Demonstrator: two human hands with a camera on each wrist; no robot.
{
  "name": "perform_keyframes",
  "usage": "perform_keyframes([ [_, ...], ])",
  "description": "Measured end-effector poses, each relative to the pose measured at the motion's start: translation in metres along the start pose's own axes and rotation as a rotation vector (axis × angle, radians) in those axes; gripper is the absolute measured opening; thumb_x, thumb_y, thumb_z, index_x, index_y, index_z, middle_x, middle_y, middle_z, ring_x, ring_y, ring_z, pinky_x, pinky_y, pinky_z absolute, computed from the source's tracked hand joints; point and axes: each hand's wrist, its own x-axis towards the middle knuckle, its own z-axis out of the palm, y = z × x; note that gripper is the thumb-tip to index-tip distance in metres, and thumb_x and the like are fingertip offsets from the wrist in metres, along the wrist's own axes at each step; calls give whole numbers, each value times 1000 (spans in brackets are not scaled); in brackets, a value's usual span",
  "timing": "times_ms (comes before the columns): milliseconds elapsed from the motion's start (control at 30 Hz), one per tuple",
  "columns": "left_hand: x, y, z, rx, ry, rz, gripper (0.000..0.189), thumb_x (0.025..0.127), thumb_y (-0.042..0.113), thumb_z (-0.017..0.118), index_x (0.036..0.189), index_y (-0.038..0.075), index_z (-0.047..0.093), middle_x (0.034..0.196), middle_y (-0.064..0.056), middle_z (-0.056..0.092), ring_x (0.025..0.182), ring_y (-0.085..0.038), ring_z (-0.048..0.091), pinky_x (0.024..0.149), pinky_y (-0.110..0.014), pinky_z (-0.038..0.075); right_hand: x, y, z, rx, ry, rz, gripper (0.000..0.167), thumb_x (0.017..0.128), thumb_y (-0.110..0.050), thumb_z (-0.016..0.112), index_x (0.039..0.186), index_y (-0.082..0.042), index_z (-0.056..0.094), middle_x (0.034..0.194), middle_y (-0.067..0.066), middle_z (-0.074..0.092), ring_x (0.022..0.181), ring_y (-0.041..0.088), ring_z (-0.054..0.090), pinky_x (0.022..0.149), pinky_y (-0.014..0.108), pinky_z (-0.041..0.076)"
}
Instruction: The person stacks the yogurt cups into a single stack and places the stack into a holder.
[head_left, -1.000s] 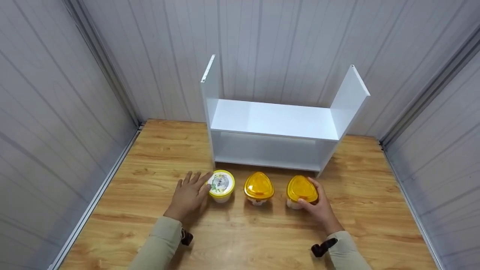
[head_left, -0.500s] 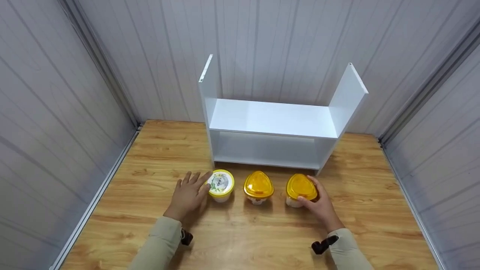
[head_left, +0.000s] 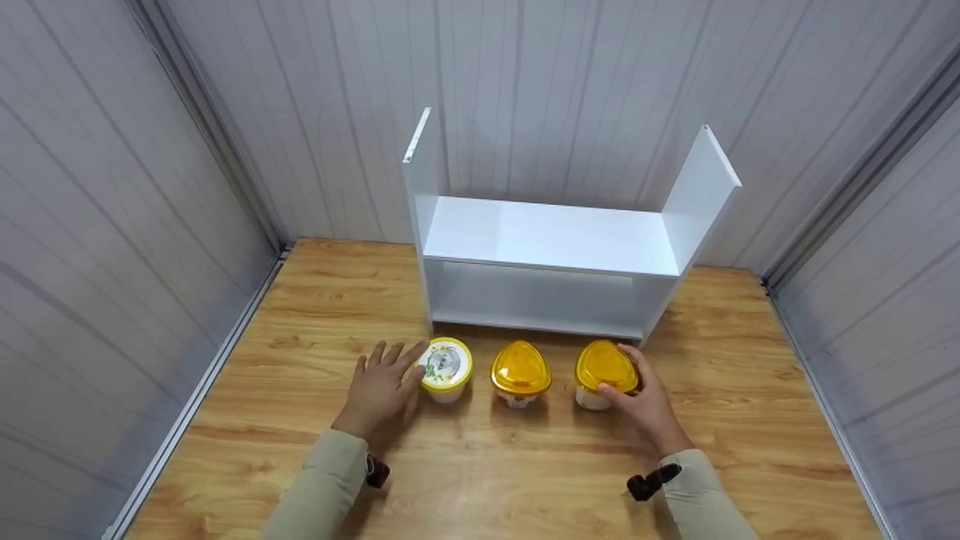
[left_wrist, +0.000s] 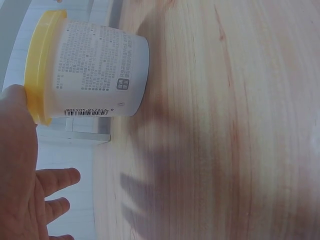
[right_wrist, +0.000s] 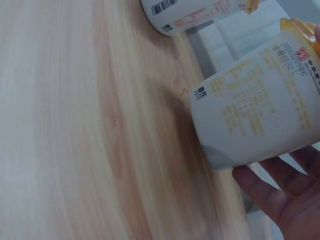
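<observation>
In the head view three lidded white cups stand in a row. My left hand [head_left: 379,390] is spread beside the round cup [head_left: 446,365], with index finger and thumb right at its yellow lid. Printed text and a barcode show on that cup's side [left_wrist: 95,75]. My right hand [head_left: 646,409] grips the amber-lidded cup [head_left: 606,366] at the right, thumb in front and fingers behind. In the right wrist view this cup [right_wrist: 255,100] is tilted, its base edge above a shadow. Between the hands sits another amber-lidded cup [head_left: 520,369].
A white two-tier shelf [head_left: 551,238] with tall side panels stands just behind the cups. The wooden tabletop [head_left: 480,480] extends around them, closed in by grey panelled walls [head_left: 510,97] at the back and both sides.
The right cup has shifted slightly up and toward the shelf in my right hand's grip. My left hand keeps its place at the round cup; the view has swayed slightly.
</observation>
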Motion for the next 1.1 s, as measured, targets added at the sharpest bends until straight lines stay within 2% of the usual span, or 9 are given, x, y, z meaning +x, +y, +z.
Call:
perform_keyframes([
  [200, -1, 0, 0, 2, 7, 19, 55, 106, 56, 37, 157, 36, 38, 158, -18, 40, 150, -47, 19, 115, -73, 11, 1, -6, -1, -36, -1, -17, 83, 85, -21, 85, 154, -19, 39, 152, 12, 43, 133, 27, 46, 101, 20, 39],
  [367, -1, 1, -1, 7, 0, 8, 54, 106, 56, 36, 156, 36, 39, 158, -18, 40, 150, -47, 19, 115, -73, 11, 3, -12, -2, -39, -8, -7, 84, 85, -18, 84, 154, -17, 37, 153, 13, 42, 133, 27, 46, 103, 23, 39],
  [433, -1, 1, -2, 2, 0, 9, 54, 106, 56, 36, 156, 35, 39, 157, -19, 40, 151, -47, 18, 115, -73, 11, 0, -24, -2, -42, -17, -4, 84, 85, -17, 84, 154, -15, 36, 153, 15, 43, 134, 29, 45, 104, 24, 38],
  [600, -1, 0, -2, -5, 0, 23, 55, 106, 56, 36, 157, 35, 38, 158, -21, 39, 151, -47, 15, 116, -71, 7, 0, -27, -2, -67, -9, -41, 82, 85, -24, 85, 152, -18, 38, 148, 13, 47, 131, 29, 48, 100, 20, 40],
  [667, -1, -1, -2, -1, -5, 21, 54, 106, 56, 35, 157, 37, 37, 159, -20, 37, 152, -46, 13, 117, -70, 6, 4, -19, -2, -74, 3, -56, 82, 84, -26, 86, 151, -20, 39, 146, 12, 49, 129, 28, 50, 100, 23, 43],
  [767, -1, -1, -1, 13, -12, 16, 54, 106, 57, 33, 157, 39, 35, 160, -19, 36, 153, -45, 11, 117, -70, 6, 5, -21, -2, -73, 8, -53, 82, 84, -26, 86, 151, -18, 39, 146, 13, 49, 129, 29, 50, 105, 34, 43],
  [900, -1, -1, -1, -3, -6, 17, 53, 107, 56, 34, 157, 38, 37, 160, -19, 36, 153, -46, 10, 117, -70, 6, 6, -25, -1, -73, 8, -54, 83, 83, -26, 86, 151, -15, 38, 147, 14, 48, 131, 30, 48, 111, 47, 38],
  [1100, 0, -1, -2, 8, -7, 19, 54, 107, 56, 35, 157, 37, 37, 160, -20, 35, 152, -46, 11, 117, -70, 7, 7, -33, -2, -83, 8, -95, 81, 83, -22, 86, 150, -13, 41, 147, 14, 49, 130, 31, 48, 112, 49, 35],
])
